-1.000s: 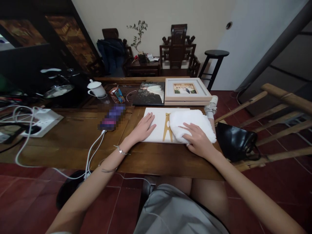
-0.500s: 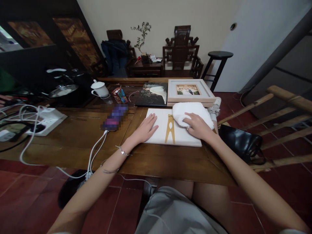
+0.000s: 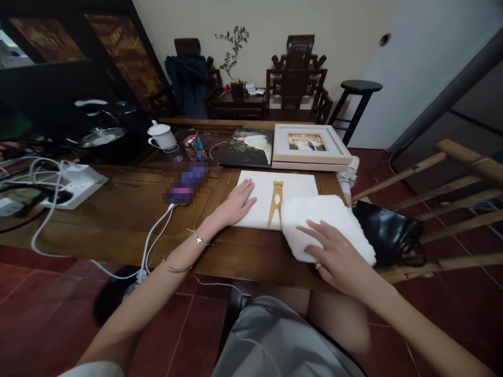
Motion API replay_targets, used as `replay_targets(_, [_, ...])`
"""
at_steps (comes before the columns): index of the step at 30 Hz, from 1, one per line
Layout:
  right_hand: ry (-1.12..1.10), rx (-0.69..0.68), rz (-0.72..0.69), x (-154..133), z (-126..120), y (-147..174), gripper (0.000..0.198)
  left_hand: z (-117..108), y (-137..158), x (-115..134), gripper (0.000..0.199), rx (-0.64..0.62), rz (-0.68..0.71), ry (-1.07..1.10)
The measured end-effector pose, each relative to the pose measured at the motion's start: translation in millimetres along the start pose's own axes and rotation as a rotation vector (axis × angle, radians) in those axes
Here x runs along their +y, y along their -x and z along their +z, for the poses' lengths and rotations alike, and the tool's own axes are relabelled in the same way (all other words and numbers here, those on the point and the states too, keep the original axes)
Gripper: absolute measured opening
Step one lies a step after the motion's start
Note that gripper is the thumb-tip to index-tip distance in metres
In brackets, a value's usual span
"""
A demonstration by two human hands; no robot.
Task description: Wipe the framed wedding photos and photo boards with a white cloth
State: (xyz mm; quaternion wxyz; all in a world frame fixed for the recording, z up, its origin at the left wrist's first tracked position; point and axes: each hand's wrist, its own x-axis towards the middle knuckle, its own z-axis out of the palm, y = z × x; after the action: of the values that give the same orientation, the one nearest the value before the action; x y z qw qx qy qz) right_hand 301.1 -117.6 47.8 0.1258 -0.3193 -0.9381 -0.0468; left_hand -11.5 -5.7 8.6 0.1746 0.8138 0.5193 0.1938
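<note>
My left hand lies flat with fingers stretched on the left side of a white board, which looks like the back of a picture frame. A gold A-shaped stand piece lies on the board's middle, one leg partly hidden. My right hand grips a folded, fluffy white towel, thumb and fingers pressed into it. The towel covers the board's lower right corner and reaches over the table's front edge side.
Behind the board lie a dark picture panel and a light-framed picture. To the left are a phone with cables, a small box, a lidded white cup and a power strip. A black bag rests on a wooden chair.
My right hand has drawn the towel from the board's upper right toward me, uncovering that corner and covering the lower right one. My left hand stays on the board.
</note>
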Motion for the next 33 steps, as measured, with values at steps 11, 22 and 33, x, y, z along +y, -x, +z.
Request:
replay_targets(11, [-0.047,-0.004,0.124,69,22,-68,0.04,0,0,-5,0.058,0.005,0.006,-0.007])
replay_targets(22, [-0.013,-0.09,0.165,59,20,-68,0.044,3,-1,-10,0.059,-0.003,0.011,-0.094])
replay_targets(33, [-0.109,-0.115,0.012,-6,-15,-5,0.045,7,-2,-14,0.056,0.033,0.046,-0.105])
